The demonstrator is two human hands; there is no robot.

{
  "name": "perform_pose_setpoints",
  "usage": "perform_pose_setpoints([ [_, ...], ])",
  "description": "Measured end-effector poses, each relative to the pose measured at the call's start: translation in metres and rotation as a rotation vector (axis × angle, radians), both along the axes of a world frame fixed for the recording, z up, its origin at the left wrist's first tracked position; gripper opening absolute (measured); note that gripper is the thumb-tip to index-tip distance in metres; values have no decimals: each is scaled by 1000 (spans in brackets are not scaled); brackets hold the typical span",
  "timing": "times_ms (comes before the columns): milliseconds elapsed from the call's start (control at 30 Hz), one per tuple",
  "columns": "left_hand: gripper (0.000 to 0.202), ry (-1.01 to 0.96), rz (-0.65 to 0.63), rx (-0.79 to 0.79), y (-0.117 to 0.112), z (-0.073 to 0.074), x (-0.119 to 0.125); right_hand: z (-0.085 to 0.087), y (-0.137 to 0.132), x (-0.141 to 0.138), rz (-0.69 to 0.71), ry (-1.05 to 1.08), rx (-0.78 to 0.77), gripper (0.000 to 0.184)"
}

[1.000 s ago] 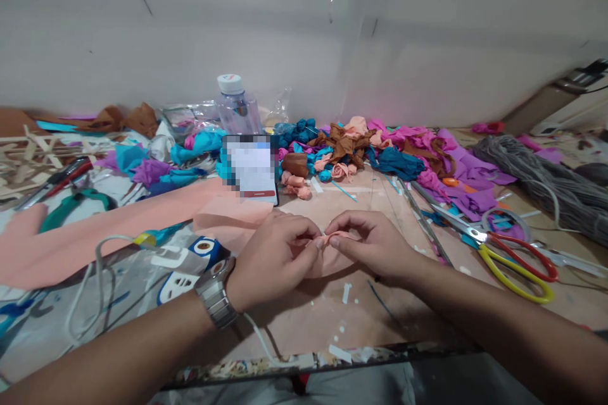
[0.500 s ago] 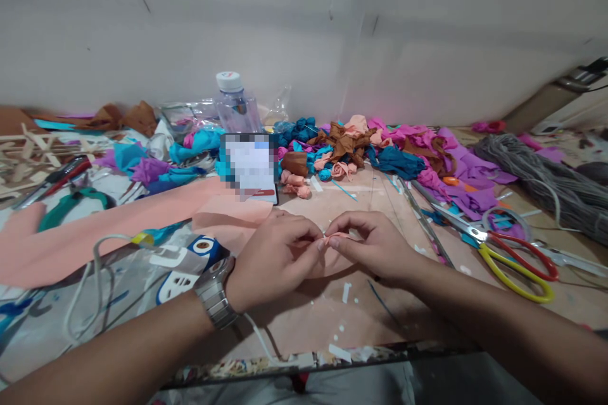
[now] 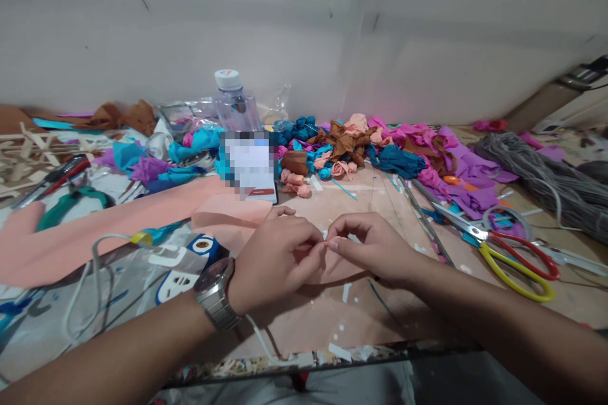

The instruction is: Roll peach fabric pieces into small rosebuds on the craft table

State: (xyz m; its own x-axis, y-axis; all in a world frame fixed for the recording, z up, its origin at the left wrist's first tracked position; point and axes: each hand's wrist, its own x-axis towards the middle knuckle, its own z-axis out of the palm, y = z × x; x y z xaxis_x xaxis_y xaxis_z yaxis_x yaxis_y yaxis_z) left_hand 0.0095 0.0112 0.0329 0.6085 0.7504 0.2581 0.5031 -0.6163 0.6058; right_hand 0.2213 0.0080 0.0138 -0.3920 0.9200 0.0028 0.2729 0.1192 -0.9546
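Near the middle of the table, my left hand (image 3: 275, 262), with a metal watch on its wrist, is closed in a pinch. My right hand (image 3: 373, 245) is also pinched closed, its fingertips almost touching those of the left. Between them they hold a small piece of peach crepe paper (image 3: 329, 242), mostly hidden by the fingers. A long peach crepe paper sheet (image 3: 137, 218) lies left of my left hand. Beyond both hands sit rolled peach paper roses (image 3: 341, 169) and a phone (image 3: 254, 168) with a blurred screen.
Scissors (image 3: 484, 237) with red and yellow handles lie on the right, near grey yarn (image 3: 541, 171). Green-handled pliers (image 3: 71, 205) lie at left. A plastic bottle (image 3: 235, 104) and heaped coloured crepe paper (image 3: 399, 161) line the wall. A white cable (image 3: 90, 266) loops over a plastic bag.
The fingertips have shifted slightly around the peach crepe paper, and less of it shows along my right thumb. Both hands keep their pinch in nearly the same place.
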Motion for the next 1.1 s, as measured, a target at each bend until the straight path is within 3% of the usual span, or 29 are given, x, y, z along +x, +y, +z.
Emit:
perform_pose_setpoints([
  [267,17,15,-16,33,-1,-2,1,-3,-2,-4,85,53,-104,11],
  [533,20,-30,3,-50,-3,1,3,-8,-6,-5,126,17,-68,11],
  [867,20,-20,56,-82,-1,3,1,-6,-3,-6,-10,244,-186,15],
  [1100,21,-30,55,-96,-1,3,2,-10,-1,-4,-26,176,-152,13],
])
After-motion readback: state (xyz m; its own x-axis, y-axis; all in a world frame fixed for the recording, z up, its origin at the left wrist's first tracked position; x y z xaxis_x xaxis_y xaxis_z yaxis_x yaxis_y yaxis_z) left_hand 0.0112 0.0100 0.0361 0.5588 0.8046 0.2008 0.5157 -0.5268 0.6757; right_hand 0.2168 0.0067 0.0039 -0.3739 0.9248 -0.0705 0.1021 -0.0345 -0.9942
